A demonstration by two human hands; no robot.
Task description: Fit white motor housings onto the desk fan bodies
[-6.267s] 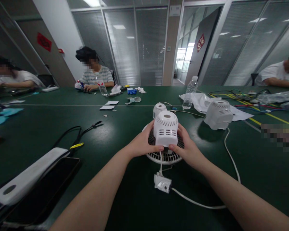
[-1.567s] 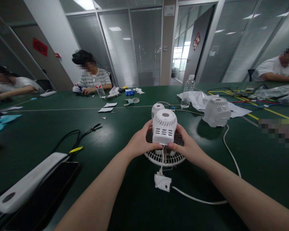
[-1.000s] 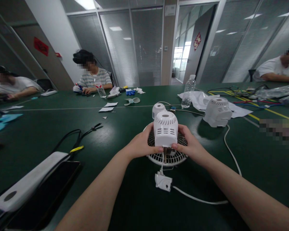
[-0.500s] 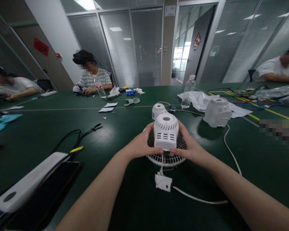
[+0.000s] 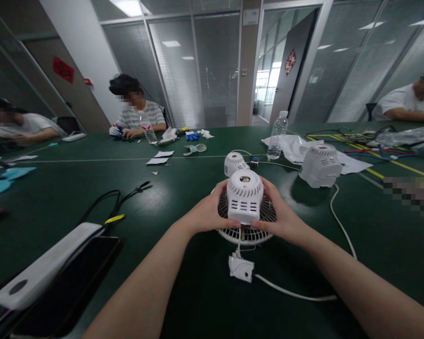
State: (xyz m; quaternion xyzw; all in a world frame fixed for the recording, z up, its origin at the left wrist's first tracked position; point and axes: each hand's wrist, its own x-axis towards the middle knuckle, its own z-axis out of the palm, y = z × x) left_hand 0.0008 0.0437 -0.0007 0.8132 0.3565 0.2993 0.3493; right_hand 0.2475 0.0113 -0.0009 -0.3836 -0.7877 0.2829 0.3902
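Observation:
Between my two hands is a white vented fan motor cover (image 5: 245, 195), its round top hole facing up with something metallic showing inside. My left hand (image 5: 214, 209) grips its left side, thumb along the lower front edge. On the opposite side, my right hand (image 5: 275, 209) holds it the same way, the thumbs almost meeting. Directly beneath lies a round white fan grille (image 5: 245, 240), partly hidden by the cover and my hands. A white cord drops from under the cover to a small white plastic part (image 5: 240, 268) on the table.
Behind the cover stands another white vented housing (image 5: 234, 163); a larger one (image 5: 321, 165) sits right, near a water bottle (image 5: 277, 136). A power strip (image 5: 49, 263) and dark phone (image 5: 67, 287) lie left. Fan blades (image 5: 195, 149) rest farther back. Other people sit around the table (image 5: 183, 188).
The motor cover has tilted and settled slightly in my hands, and metal now shows through its top hole. The whole view has shifted a little. Both hands keep their grip.

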